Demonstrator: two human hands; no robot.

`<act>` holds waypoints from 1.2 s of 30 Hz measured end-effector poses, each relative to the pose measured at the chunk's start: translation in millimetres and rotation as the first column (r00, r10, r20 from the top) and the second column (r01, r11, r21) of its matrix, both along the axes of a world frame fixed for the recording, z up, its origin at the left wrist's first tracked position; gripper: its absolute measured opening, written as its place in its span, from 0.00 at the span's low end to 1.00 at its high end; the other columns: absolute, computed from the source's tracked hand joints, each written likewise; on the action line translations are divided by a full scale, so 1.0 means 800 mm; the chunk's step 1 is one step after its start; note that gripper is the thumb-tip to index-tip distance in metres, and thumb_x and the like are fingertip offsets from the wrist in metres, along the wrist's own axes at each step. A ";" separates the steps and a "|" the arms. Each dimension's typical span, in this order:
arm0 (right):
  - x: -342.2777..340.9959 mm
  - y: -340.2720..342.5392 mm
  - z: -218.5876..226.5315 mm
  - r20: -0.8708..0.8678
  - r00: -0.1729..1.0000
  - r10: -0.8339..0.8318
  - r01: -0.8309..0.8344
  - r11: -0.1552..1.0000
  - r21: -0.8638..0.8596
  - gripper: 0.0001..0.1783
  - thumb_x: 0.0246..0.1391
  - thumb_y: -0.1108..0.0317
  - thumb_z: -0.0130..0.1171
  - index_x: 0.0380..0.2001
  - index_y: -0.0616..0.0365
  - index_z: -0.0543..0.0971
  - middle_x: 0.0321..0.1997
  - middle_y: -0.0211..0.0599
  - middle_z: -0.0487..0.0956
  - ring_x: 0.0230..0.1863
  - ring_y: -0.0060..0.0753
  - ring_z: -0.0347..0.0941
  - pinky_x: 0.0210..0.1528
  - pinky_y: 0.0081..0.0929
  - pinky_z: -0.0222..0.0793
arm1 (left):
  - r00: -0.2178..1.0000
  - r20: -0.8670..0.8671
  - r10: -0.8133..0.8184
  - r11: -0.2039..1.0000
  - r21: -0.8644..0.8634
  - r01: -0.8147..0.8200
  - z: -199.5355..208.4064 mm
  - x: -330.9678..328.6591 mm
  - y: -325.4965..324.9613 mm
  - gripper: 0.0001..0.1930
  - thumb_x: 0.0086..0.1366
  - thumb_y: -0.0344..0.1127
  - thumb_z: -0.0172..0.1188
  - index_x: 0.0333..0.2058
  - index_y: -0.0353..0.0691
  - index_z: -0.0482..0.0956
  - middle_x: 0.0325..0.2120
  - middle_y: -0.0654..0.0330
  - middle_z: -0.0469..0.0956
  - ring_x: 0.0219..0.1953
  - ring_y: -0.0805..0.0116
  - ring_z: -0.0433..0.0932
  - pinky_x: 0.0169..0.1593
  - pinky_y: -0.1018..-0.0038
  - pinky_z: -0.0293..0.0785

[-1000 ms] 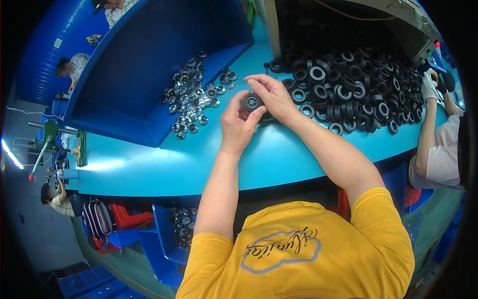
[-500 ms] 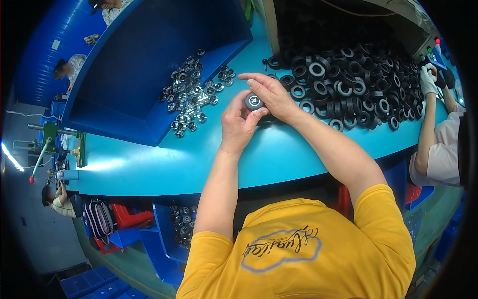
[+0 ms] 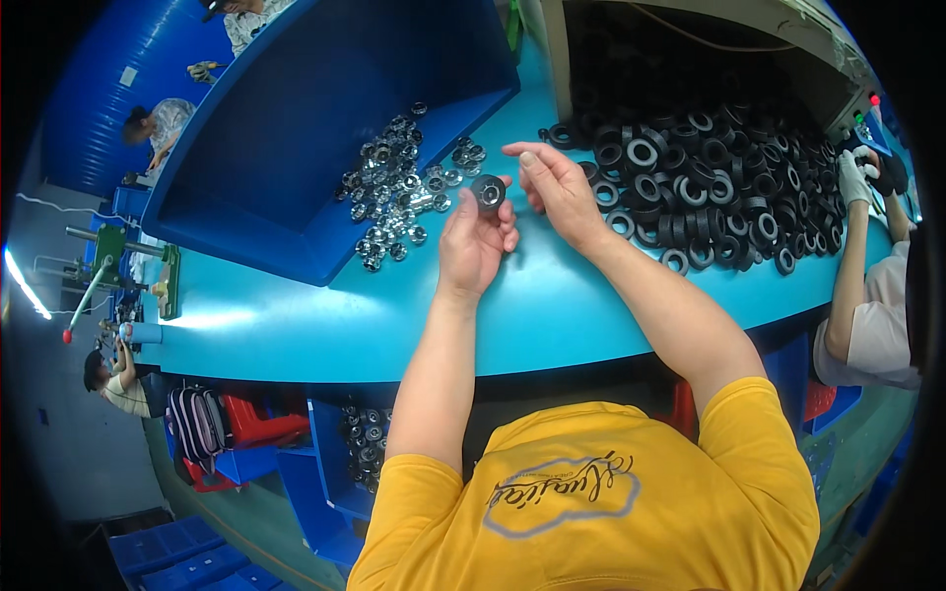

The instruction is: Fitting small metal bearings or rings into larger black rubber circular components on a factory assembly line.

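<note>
A small toy wheel [image 3: 489, 192], a black tyre around a silver hub, sits between the thumb and fingers of my left hand [image 3: 475, 241]. Just to its right is my right hand [image 3: 560, 192], fingers apart and holding nothing. Chrome wheel hubs [image 3: 394, 177] lie heaped at the mouth of a blue bin, left of my left hand. Beyond my right hand spreads a big pile of black tyres [image 3: 705, 187].
The turquoise tabletop [image 3: 296, 340] carries both heaps. The blue bin [image 3: 296, 118] stands at the left. A green hand press [image 3: 108, 258] is at the far left. Under the table a blue box holds more wheels [image 3: 367, 438]. At right, a co-worker's gloved hand [image 3: 855, 177] is beside the tyres.
My right hand has come off the wheel and opened, moving to the right. The wheel stays in my left hand, now turned and held higher in the fingers. The whole view shifted slightly.
</note>
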State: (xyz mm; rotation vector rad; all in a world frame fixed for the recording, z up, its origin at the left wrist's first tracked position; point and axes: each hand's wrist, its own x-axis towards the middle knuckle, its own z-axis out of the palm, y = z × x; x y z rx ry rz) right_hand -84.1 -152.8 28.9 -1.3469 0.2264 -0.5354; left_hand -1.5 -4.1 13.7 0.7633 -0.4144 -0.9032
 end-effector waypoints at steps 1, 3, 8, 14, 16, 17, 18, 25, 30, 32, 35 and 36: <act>0.003 0.001 -0.001 0.048 0.998 -0.040 0.048 0.983 -0.177 0.20 0.64 0.55 0.62 0.53 0.53 0.82 0.35 0.27 0.77 0.35 0.18 0.72 0.37 0.20 0.70 | 1.000 -0.015 0.002 1.000 0.006 -0.002 0.002 0.001 0.000 0.31 0.81 0.57 0.39 0.59 0.32 0.71 0.33 0.64 0.74 0.33 0.74 0.71 0.31 0.75 0.68; 0.007 0.005 0.002 0.153 0.984 -0.091 0.157 0.851 -0.502 0.24 0.56 0.55 0.70 0.53 0.52 0.83 0.44 0.32 0.78 0.44 0.25 0.74 0.44 0.25 0.71 | 0.999 -0.053 0.007 1.000 0.016 -0.006 0.001 0.001 0.001 0.32 0.80 0.59 0.37 0.60 0.33 0.71 0.34 0.64 0.74 0.33 0.74 0.71 0.32 0.76 0.69; 0.004 0.014 0.003 0.187 0.981 -0.050 0.177 0.620 -0.764 0.33 0.42 0.60 0.74 0.56 0.46 0.81 0.59 0.38 0.73 0.59 0.42 0.70 0.63 0.40 0.65 | 0.998 -0.020 -0.057 0.997 0.051 0.058 0.000 0.000 0.002 0.31 0.80 0.62 0.33 0.55 0.41 0.74 0.37 0.64 0.76 0.35 0.74 0.74 0.33 0.76 0.69; 0.003 0.010 0.001 0.110 0.992 -0.063 0.125 0.644 -0.755 0.31 0.42 0.58 0.74 0.53 0.46 0.83 0.57 0.37 0.76 0.60 0.42 0.68 0.64 0.42 0.64 | 0.997 0.014 -0.077 0.995 0.064 0.076 0.006 -0.004 -0.001 0.29 0.80 0.61 0.33 0.51 0.44 0.75 0.39 0.63 0.77 0.36 0.73 0.75 0.33 0.76 0.70; 0.001 0.011 0.003 0.100 0.994 -0.052 0.109 0.671 -0.733 0.29 0.42 0.57 0.74 0.52 0.46 0.84 0.57 0.36 0.76 0.60 0.42 0.69 0.64 0.42 0.64 | 0.997 0.006 -0.081 0.995 0.049 0.081 0.005 -0.003 0.000 0.29 0.80 0.61 0.33 0.51 0.44 0.75 0.39 0.63 0.77 0.36 0.72 0.75 0.34 0.75 0.71; 0.001 0.012 0.005 0.097 0.994 -0.044 0.101 0.685 -0.722 0.28 0.43 0.57 0.74 0.51 0.46 0.85 0.58 0.36 0.76 0.60 0.42 0.69 0.64 0.43 0.64 | 0.996 -0.001 -0.085 0.996 0.039 0.085 0.005 -0.003 0.001 0.29 0.80 0.61 0.33 0.51 0.44 0.75 0.39 0.62 0.77 0.36 0.72 0.75 0.34 0.75 0.71; 0.001 0.013 0.006 0.123 0.991 -0.050 0.124 0.676 -0.726 0.27 0.42 0.58 0.74 0.50 0.47 0.85 0.56 0.35 0.77 0.58 0.42 0.70 0.62 0.41 0.65 | 0.996 -0.008 -0.088 0.996 0.029 0.088 0.005 -0.003 0.002 0.29 0.80 0.61 0.33 0.51 0.44 0.75 0.38 0.62 0.77 0.36 0.72 0.76 0.34 0.75 0.72; 0.002 0.014 0.002 0.197 0.973 -0.118 0.229 0.588 -0.776 0.23 0.41 0.61 0.74 0.45 0.49 0.87 0.50 0.32 0.80 0.53 0.40 0.73 0.57 0.38 0.68 | 0.998 0.014 -0.057 0.998 -0.037 0.058 0.000 -0.002 0.000 0.26 0.81 0.56 0.38 0.50 0.40 0.75 0.40 0.60 0.78 0.39 0.70 0.78 0.37 0.73 0.75; 0.008 0.013 -0.007 0.213 0.954 -0.212 0.295 0.534 -0.792 0.23 0.40 0.64 0.72 0.44 0.51 0.87 0.49 0.32 0.81 0.52 0.40 0.74 0.55 0.38 0.69 | 0.951 0.262 0.165 0.970 0.130 -0.204 0.012 -0.022 -0.009 0.21 0.80 0.47 0.50 0.54 0.34 0.76 0.41 0.58 0.80 0.38 0.73 0.79 0.39 0.75 0.76; 0.008 0.014 -0.008 0.202 0.957 -0.209 0.285 0.535 -0.795 0.22 0.40 0.65 0.71 0.44 0.52 0.87 0.49 0.33 0.81 0.52 0.41 0.74 0.55 0.38 0.70 | 0.945 0.291 0.147 0.972 0.135 -0.192 0.002 -0.014 -0.005 0.19 0.79 0.45 0.51 0.55 0.35 0.75 0.39 0.59 0.81 0.38 0.72 0.80 0.41 0.73 0.78; 0.007 0.019 -0.007 0.233 0.952 -0.199 0.304 0.526 -0.794 0.23 0.40 0.66 0.70 0.45 0.53 0.87 0.49 0.35 0.81 0.51 0.41 0.74 0.55 0.38 0.71 | 0.931 0.342 0.129 0.966 0.170 -0.196 -0.006 -0.006 0.003 0.18 0.79 0.42 0.51 0.56 0.35 0.75 0.37 0.61 0.81 0.37 0.73 0.81 0.39 0.75 0.79; 0.006 0.020 -0.006 0.221 0.956 -0.193 0.291 0.531 -0.796 0.23 0.40 0.66 0.70 0.45 0.54 0.86 0.49 0.36 0.81 0.51 0.42 0.74 0.55 0.38 0.72 | 0.925 0.359 0.124 0.962 0.184 -0.201 -0.006 -0.005 0.004 0.17 0.79 0.42 0.51 0.56 0.35 0.75 0.37 0.61 0.81 0.37 0.73 0.81 0.37 0.76 0.79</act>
